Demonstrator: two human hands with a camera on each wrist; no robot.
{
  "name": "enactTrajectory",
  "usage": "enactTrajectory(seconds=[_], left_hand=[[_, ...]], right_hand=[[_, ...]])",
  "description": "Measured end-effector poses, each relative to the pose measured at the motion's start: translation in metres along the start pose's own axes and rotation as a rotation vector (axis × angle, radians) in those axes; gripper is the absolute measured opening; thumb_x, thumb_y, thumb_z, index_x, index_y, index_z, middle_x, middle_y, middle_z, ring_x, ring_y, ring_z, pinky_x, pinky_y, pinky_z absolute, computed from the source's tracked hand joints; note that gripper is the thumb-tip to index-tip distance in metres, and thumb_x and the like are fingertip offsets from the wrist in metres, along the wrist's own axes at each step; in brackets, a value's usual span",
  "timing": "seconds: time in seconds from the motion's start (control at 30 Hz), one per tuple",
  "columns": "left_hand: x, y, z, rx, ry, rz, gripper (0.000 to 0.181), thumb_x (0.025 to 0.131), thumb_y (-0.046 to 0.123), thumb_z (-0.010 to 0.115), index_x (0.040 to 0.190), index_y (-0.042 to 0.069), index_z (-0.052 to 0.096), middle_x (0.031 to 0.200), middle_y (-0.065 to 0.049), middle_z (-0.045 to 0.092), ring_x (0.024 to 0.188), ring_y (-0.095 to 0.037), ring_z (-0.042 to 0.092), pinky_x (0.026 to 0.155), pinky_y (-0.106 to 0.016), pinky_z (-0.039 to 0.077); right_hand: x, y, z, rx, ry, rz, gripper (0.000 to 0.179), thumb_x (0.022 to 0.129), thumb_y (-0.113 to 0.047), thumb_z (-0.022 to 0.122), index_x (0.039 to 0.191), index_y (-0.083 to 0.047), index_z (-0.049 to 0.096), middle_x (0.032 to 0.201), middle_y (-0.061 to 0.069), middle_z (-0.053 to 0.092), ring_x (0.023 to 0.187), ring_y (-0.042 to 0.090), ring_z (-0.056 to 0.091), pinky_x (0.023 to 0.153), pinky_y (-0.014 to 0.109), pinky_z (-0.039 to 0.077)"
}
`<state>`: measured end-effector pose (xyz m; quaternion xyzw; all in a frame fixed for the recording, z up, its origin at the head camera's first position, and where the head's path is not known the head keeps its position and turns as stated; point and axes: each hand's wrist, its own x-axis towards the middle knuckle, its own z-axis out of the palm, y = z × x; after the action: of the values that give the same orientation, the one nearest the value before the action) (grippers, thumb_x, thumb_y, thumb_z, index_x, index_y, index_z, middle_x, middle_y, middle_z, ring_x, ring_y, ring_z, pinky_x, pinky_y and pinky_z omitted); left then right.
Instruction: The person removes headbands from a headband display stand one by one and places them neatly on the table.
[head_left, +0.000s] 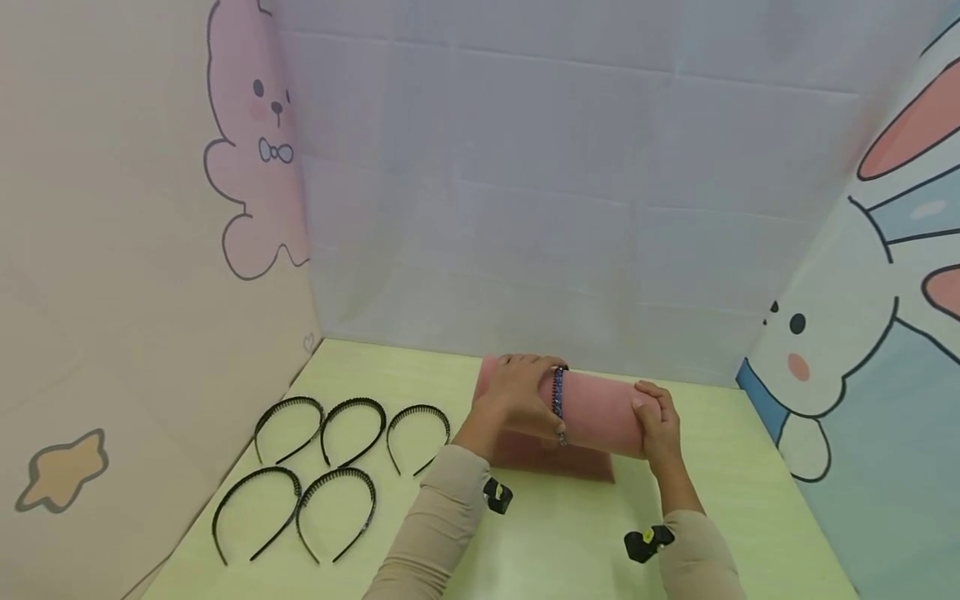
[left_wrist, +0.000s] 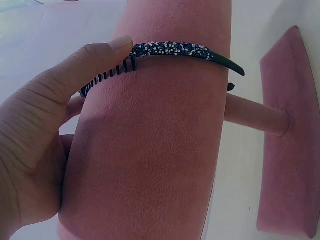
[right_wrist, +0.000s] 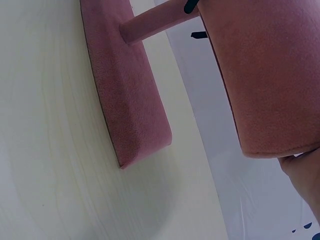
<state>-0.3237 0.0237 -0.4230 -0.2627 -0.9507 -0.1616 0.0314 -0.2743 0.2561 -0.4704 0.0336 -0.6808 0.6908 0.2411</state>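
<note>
A pink velvety headband display stand (head_left: 600, 412) has a thick horizontal roll on a short post above a flat base (head_left: 551, 458). Around the roll sits a dark toothed headband (left_wrist: 172, 49) with blue and silver glitter stones. My left hand (head_left: 517, 396) holds this headband; its thumb lies along the band at the front, while its fingers reach behind the roll, partly hidden. At the roll's right end, my right hand (head_left: 660, 425) grips the edge. Only a bit of that hand shows in the right wrist view, beside the roll (right_wrist: 275, 90).
Several black headbands lie on the pale yellow table (head_left: 570, 550) at the left, in two rows; one headband (head_left: 335, 517) is in the front row. A white wall sheet (head_left: 480, 208) stands behind, with cartoon-printed sheets at both sides.
</note>
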Motion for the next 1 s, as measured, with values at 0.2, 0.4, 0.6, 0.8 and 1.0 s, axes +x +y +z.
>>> enactTrajectory(seconds=[0.2, 0.4, 0.6, 0.8, 1.0], left_hand=[[-0.001, -0.004, -0.002, -0.039, 0.017, -0.011, 0.103, 0.044, 0.065, 0.08, 0.135, 0.035, 0.042, 0.13, 0.009, 0.047, 0.119, -0.016, 0.04, 0.102, -0.038, 0.022], [-0.007, -0.01, -0.004, -0.039, 0.018, -0.041, 0.101, 0.046, 0.066, 0.08, 0.134, 0.036, 0.043, 0.13, 0.01, 0.048, 0.119, -0.014, 0.04, 0.102, -0.038, 0.021], [-0.01, -0.015, -0.004, -0.057, 0.016, -0.04, 0.099, 0.048, 0.064, 0.08, 0.135, 0.034, 0.042, 0.13, 0.009, 0.048, 0.117, -0.015, 0.041, 0.103, -0.038, 0.019], [-0.011, -0.02, -0.007, -0.045, 0.009, -0.039, 0.098, 0.049, 0.065, 0.078, 0.135, 0.034, 0.042, 0.13, 0.009, 0.048, 0.119, -0.016, 0.04, 0.103, -0.038, 0.02], [-0.014, -0.029, -0.014, -0.113, 0.005, -0.069, 0.092, 0.052, 0.061, 0.079, 0.133, 0.036, 0.044, 0.129, 0.009, 0.048, 0.119, -0.016, 0.04, 0.1, -0.04, 0.025]], right_hand=[[0.002, -0.001, -0.006, -0.008, 0.015, -0.005, 0.024, 0.087, 0.009, 0.049, 0.111, 0.01, 0.052, 0.112, 0.007, 0.056, 0.102, 0.007, 0.048, 0.087, 0.019, 0.033], [0.0, 0.003, -0.006, -0.009, -0.014, 0.002, 0.025, 0.089, 0.007, 0.048, 0.113, 0.013, 0.048, 0.116, 0.008, 0.055, 0.105, 0.008, 0.046, 0.088, 0.019, 0.032], [-0.001, 0.005, -0.003, -0.009, -0.028, -0.011, 0.026, 0.089, 0.007, 0.047, 0.114, 0.014, 0.046, 0.118, 0.012, 0.053, 0.105, 0.007, 0.046, 0.089, 0.02, 0.032], [-0.001, 0.004, -0.001, -0.014, -0.035, -0.008, 0.026, 0.088, 0.007, 0.047, 0.114, 0.014, 0.046, 0.122, 0.027, 0.045, 0.107, 0.012, 0.045, 0.089, 0.019, 0.032], [0.0, 0.002, -0.002, -0.024, -0.036, -0.028, 0.026, 0.088, 0.008, 0.047, 0.113, 0.016, 0.045, 0.12, 0.025, 0.047, 0.107, 0.012, 0.045, 0.09, 0.02, 0.031]])
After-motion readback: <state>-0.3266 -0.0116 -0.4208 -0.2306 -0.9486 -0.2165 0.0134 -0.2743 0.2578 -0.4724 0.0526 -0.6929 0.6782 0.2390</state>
